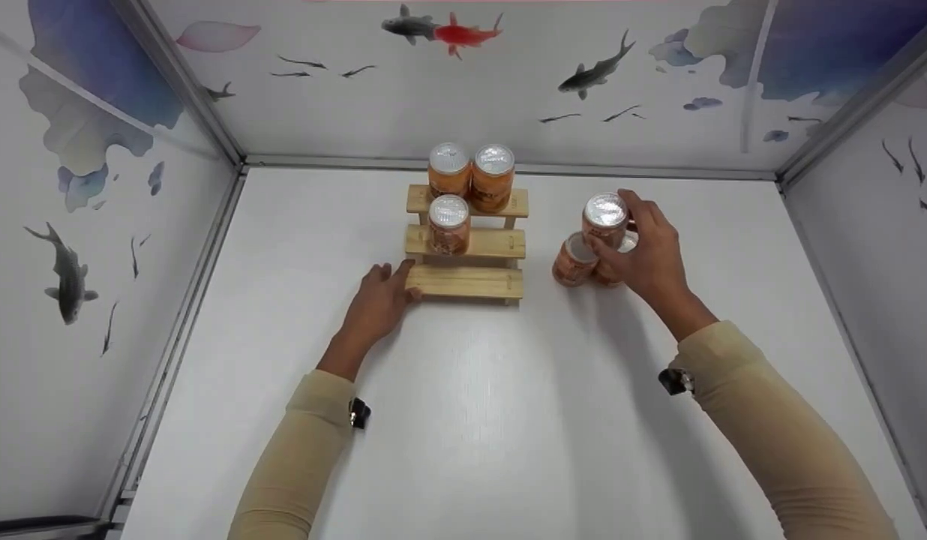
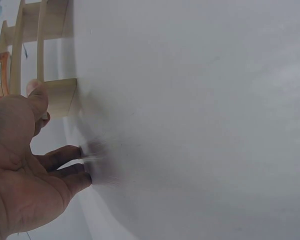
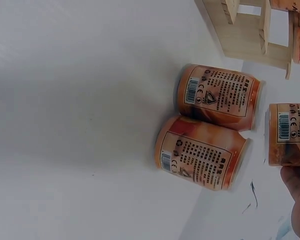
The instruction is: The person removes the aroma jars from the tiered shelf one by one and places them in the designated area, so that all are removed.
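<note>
My right hand [image 1: 655, 255] grips an orange can [image 1: 606, 213] with a silver lid, thumb on its near side and fingers round its right side. In the right wrist view this can [image 3: 286, 132] is raised above two more orange cans, a left one [image 3: 217, 95] and a right one [image 3: 200, 155], which stand side by side on the table. With thumb and forefinger, my left hand [image 1: 377, 304] pinches the left end of a three-step wooden rack [image 1: 467, 283] at its lowest step. Its other fingertips [image 2: 85, 177] come down at the table.
Two orange cans, one left [image 1: 448, 171] and one right [image 1: 493, 178], stand on the rack's top step. Another can [image 1: 449, 225] is at the left of the middle step. White panels printed with fish [image 1: 595, 71] enclose the table [image 1: 463, 420] at the back and sides.
</note>
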The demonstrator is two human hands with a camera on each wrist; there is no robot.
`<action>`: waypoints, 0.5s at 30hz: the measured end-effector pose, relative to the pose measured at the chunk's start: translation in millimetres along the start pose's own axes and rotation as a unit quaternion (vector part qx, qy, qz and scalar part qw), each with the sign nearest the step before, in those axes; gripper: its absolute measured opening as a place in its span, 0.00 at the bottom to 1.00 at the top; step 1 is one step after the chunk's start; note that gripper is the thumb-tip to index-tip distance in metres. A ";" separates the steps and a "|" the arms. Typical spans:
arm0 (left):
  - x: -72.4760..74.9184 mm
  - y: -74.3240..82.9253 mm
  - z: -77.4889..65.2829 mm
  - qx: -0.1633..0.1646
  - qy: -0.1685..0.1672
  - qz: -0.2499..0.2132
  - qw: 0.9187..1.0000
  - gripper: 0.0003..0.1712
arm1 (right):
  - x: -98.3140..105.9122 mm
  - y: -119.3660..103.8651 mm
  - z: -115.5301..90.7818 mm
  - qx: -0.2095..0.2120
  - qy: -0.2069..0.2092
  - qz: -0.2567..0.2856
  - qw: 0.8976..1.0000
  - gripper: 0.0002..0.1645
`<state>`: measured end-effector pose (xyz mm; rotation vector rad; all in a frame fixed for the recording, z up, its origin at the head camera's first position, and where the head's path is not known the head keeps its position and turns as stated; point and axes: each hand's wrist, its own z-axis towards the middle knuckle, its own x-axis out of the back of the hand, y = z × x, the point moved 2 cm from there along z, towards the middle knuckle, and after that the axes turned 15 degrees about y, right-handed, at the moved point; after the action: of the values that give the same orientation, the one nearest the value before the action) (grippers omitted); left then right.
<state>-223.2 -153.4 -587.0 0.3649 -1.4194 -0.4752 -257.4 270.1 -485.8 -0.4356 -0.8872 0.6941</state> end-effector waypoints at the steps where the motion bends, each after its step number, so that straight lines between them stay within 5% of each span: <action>1: 0.9 1.6 0.2 0.002 -0.005 0.008 1.000 0.37 | 2.1 1.5 0.6 -0.001 0.002 -0.001 1.000 0.48; 15: 2.0 2.4 -0.5 0.000 -0.008 0.009 1.000 0.39 | 27.9 23.7 3.0 -0.007 0.027 -0.028 0.999 0.47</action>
<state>-222.3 -152.4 -584.2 0.3481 -1.4366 -0.4638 -256.3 306.7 -483.1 -0.4383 -0.8506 0.6231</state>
